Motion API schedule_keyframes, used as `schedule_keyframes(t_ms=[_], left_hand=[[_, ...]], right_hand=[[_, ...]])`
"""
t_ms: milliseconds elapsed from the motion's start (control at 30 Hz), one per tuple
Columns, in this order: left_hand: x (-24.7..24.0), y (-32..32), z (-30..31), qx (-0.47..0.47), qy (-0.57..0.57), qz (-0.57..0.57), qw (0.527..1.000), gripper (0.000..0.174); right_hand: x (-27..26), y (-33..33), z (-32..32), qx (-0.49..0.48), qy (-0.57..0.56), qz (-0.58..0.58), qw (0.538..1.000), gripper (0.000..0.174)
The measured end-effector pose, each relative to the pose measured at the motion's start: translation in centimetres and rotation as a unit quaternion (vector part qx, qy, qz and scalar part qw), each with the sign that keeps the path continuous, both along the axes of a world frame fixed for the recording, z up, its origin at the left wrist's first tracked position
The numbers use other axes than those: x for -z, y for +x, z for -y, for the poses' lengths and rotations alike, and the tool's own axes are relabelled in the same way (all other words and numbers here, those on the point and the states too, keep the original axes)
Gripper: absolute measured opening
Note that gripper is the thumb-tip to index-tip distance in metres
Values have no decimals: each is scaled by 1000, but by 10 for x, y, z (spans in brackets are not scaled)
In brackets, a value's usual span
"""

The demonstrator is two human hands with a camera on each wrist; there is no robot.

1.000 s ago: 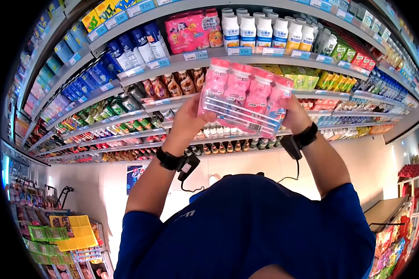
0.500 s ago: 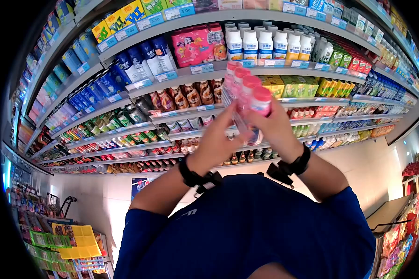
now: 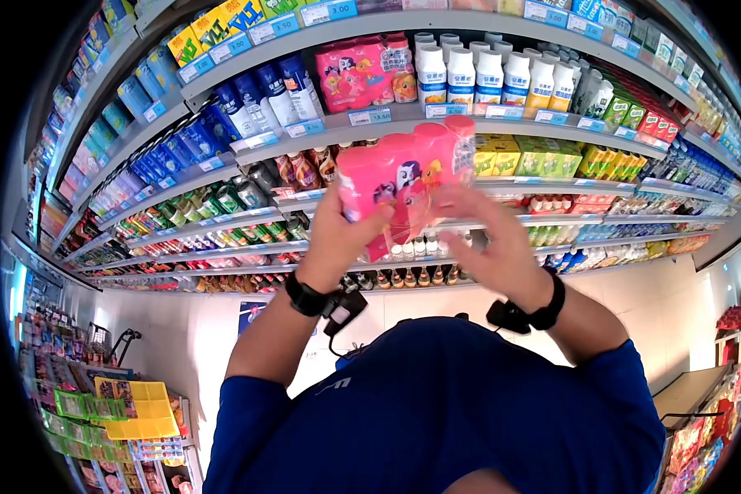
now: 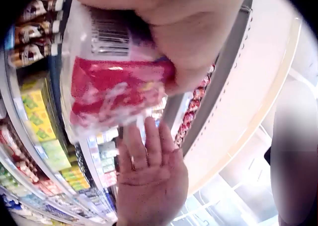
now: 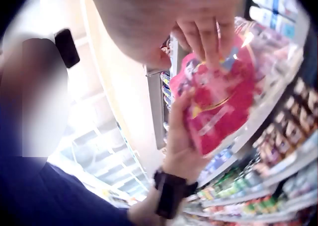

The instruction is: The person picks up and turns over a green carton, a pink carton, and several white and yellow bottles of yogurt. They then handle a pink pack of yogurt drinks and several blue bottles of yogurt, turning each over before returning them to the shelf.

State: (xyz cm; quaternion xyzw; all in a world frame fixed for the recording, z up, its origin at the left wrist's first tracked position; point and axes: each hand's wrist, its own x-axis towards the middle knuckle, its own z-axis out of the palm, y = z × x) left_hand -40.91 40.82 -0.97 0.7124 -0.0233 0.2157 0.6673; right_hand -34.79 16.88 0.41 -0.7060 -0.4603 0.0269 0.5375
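Note:
A pink shrink-wrapped multipack of bottled drinks [image 3: 402, 177] with cartoon ponies is held up before the shelves, its printed face toward the head camera. My left hand [image 3: 335, 243] grips its left end, thumb across the front; the right wrist view shows that left hand [image 5: 180, 139] along the pack's edge. In the left wrist view the pack [image 4: 114, 92] shows a barcode on its wrap. My right hand [image 3: 496, 251] is at the right end, fingers extended and slightly spread. Seen from the left wrist, the right hand's palm [image 4: 151, 184] faces the camera with fingertips close to the pack.
A similar pink pack [image 3: 354, 76] stands on the upper shelf, beside white bottles [image 3: 479, 78] and blue-and-white cartons [image 3: 263, 99]. The grey shelf edge [image 3: 436, 115] with price tags runs behind the held pack. A yellow rack [image 3: 140, 409] stands at lower left.
The multipack has been turned round: its clear side with straws and barcode showed first, then its end, now the pony-printed face. My right hand's fingers have loosened from the pack and straightened.

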Motion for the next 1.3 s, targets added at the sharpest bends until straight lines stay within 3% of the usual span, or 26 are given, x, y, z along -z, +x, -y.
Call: schedule_keyframes(t_ms=[33,67,167,200,233,267,367,400,467,533,567,633,667,733,800,867,900,967,1100,1200,1300], left_hand=[[5,1,-16,27,-16,11,999,56],[7,3,-26,56,-31,23,998,56],[-9,7,-38,91,-54,61,992,57],[-13,13,-46,96,-48,78,991,57],[-19,21,-56,102,-48,57,992,57],[-23,34,-69,107,-48,58,991,57],[-39,81,-110,81,145,133,977,70],[-45,92,-117,87,144,136,976,70],[-61,108,-127,-39,286,211,934,78],[-66,123,-138,-39,264,222,938,85],[-64,133,-148,-77,310,224,921,88],[-67,141,-159,-153,441,225,855,90],[-66,148,-166,-149,440,226,856,90],[-63,161,-178,-232,563,327,723,87],[-58,169,-181,-252,553,338,719,80],[-56,173,-184,-267,590,310,696,77],[-56,173,-184,-265,589,310,698,77],[-54,173,-180,-272,615,270,689,76],[-56,178,-173,-282,628,239,685,76],[-56,176,-170,-302,640,204,677,75],[-50,170,-163,-296,606,233,701,70]], right_hand=[[5,13,1,83,59,140,985,62],[8,28,-7,242,89,305,917,66],[-2,64,-29,247,141,255,924,72],[-7,74,-33,141,142,107,974,74],[-12,83,-38,31,137,-44,989,76],[-17,91,-46,36,138,-42,989,76],[-32,127,-72,60,165,50,983,75],[-35,140,-81,67,165,53,983,75],[-41,162,-98,103,153,127,975,74],[-42,174,-113,141,141,167,965,73],[-43,178,-119,170,116,188,960,72],[-47,179,-132,217,78,202,952,75],[-44,185,-136,221,77,202,951,75],[-33,202,-143,264,78,265,924,78],[-29,211,-148,253,82,246,932,84],[-32,211,-148,296,29,384,874,76],[-32,213,-148,297,26,383,874,76],[-31,218,-147,336,-1,480,810,75],[-33,223,-148,355,-10,486,799,73],[-33,220,-156,401,-76,472,782,76],[-29,212,-152,427,-76,467,771,74]])
